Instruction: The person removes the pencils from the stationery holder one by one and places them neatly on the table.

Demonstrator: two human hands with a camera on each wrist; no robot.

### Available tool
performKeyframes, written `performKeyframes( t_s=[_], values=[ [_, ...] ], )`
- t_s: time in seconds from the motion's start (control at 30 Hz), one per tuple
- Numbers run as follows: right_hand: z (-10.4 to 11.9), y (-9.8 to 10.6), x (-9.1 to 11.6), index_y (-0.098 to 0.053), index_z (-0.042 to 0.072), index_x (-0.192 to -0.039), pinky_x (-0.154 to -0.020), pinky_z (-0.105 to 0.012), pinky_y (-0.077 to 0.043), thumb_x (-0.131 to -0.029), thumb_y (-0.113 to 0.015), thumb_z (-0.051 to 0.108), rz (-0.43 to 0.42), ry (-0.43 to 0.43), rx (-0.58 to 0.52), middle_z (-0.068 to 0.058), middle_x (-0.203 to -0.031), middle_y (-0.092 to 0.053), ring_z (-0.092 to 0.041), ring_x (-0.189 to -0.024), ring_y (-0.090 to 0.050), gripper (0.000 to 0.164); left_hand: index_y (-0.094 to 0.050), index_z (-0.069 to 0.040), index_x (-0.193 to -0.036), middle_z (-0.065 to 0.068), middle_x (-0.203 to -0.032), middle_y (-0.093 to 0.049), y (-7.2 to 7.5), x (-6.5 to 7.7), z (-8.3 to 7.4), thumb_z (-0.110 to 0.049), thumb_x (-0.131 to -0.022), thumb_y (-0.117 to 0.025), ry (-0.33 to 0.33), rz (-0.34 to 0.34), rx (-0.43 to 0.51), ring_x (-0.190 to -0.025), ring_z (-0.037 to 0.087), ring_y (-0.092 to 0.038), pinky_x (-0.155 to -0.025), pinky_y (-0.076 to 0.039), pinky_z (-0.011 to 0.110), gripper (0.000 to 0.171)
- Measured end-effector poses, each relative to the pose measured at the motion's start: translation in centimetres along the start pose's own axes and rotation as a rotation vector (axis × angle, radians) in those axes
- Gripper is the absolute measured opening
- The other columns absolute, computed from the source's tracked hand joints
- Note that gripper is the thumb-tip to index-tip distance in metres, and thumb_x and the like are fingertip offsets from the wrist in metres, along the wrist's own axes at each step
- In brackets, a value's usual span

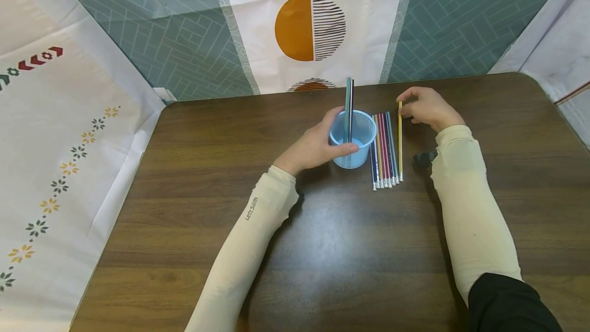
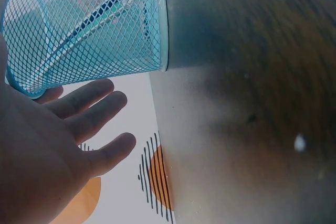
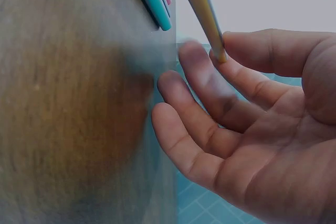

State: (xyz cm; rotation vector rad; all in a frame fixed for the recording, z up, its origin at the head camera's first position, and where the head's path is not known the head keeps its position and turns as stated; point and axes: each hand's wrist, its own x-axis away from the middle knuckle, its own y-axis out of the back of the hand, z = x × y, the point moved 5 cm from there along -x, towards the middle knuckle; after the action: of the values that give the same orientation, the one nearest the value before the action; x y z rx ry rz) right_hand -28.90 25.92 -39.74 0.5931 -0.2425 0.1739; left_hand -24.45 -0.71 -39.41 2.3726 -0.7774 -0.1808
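Observation:
A light blue mesh pencil cup stands upright on the table, holding a few pencils that stick up past its rim. My left hand grips the cup from the left, thumb across its near side and index finger at the rim; the other fingers reach out loosely in the left wrist view. To the right of the cup, several pencils lie side by side, erasers towards me. Between thumb and index finger, my right hand pinches the far end of a yellow pencil just right of that row.
The brown wooden table ends at a far edge close behind the cup. A patterned cloth hangs there. White cloth with a flower print hangs on the left side.

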Motion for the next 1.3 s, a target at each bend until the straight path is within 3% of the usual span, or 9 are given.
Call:
performKeyframes(
  t_s=[0.1, 0.3, 0.63, 0.8, 1.03, 1.3],
  values=[
    [-0.1, 0.0, -0.1, -0.044, -0.006, -0.138, -0.101, -0.059, -0.043, -0.101, -0.051, 0.009, 0.002, 0.0, 0.01, -0.027, -0.144, -0.037, -0.045, -0.121, -0.048, 0.04, -0.018, -0.031, -0.156, 0.003, -0.136, -0.052, 0.0, 0.0, 0.0, -0.061, -0.083, -0.075, -0.003, -0.001, -0.002, -0.116, 0.02, -0.054, -0.097, -0.05, 0.044, 0.097],
    [-0.4, 0.0, -0.2, -0.045, -0.006, -0.139, -0.101, -0.059, -0.043, -0.102, -0.051, 0.008, 0.011, -0.001, 0.013, -0.029, -0.147, -0.034, -0.046, -0.122, -0.047, 0.041, -0.018, -0.031, -0.157, 0.003, -0.135, -0.052, 0.0, 0.0, 0.0, -0.061, -0.084, -0.074, -0.001, 0.001, -0.008, -0.115, 0.02, -0.054, -0.096, -0.051, 0.043, 0.097],
    [-0.6, 0.0, -0.5, -0.049, -0.007, -0.137, -0.1, -0.057, -0.044, -0.101, -0.053, 0.007, 0.004, 0.002, 0.02, -0.027, -0.144, -0.039, -0.043, -0.119, -0.048, 0.039, -0.018, -0.033, -0.157, 0.003, -0.136, -0.052, 0.0, 0.0, 0.1, -0.061, -0.083, -0.074, 0.006, 0.001, 0.004, -0.116, 0.02, -0.054, -0.095, -0.051, 0.043, 0.096],
    [-0.5, -0.1, -0.6, -0.052, -0.007, -0.134, -0.093, -0.052, -0.045, -0.099, -0.053, 0.006, -0.034, -0.005, 0.046, -0.026, -0.138, -0.044, -0.039, -0.107, -0.049, 0.037, -0.018, -0.032, -0.157, 0.003, -0.136, -0.052, 0.0, 0.0, 0.1, -0.061, -0.084, -0.074, -0.003, 0.0, 0.003, -0.116, 0.02, -0.054, -0.096, -0.051, 0.043, 0.096],
    [-0.4, -0.4, -1.0, -0.056, -0.007, -0.129, -0.099, -0.062, -0.038, -0.095, -0.055, 0.006, -0.09, 0.001, 0.127, -0.027, -0.135, -0.047, -0.042, -0.113, -0.043, 0.036, -0.018, -0.031, -0.157, 0.003, -0.136, -0.052, -0.2, -0.1, 0.1, -0.061, -0.084, -0.074, -0.006, 0.005, 0.006, -0.116, 0.019, -0.054, -0.096, -0.051, 0.043, 0.097],
    [0.1, -1.0, -1.3, -0.057, -0.007, -0.128, -0.097, -0.062, -0.04, -0.095, -0.055, 0.005, -0.099, -0.008, 0.187, -0.028, -0.13, -0.051, -0.043, -0.111, -0.046, 0.035, -0.018, -0.033, -0.156, 0.002, -0.136, -0.051, -0.2, -0.1, 0.3, -0.063, -0.082, -0.074, 0.015, -0.002, 0.004, -0.116, 0.02, -0.054, -0.095, -0.052, 0.043, 0.097]
  ],
)
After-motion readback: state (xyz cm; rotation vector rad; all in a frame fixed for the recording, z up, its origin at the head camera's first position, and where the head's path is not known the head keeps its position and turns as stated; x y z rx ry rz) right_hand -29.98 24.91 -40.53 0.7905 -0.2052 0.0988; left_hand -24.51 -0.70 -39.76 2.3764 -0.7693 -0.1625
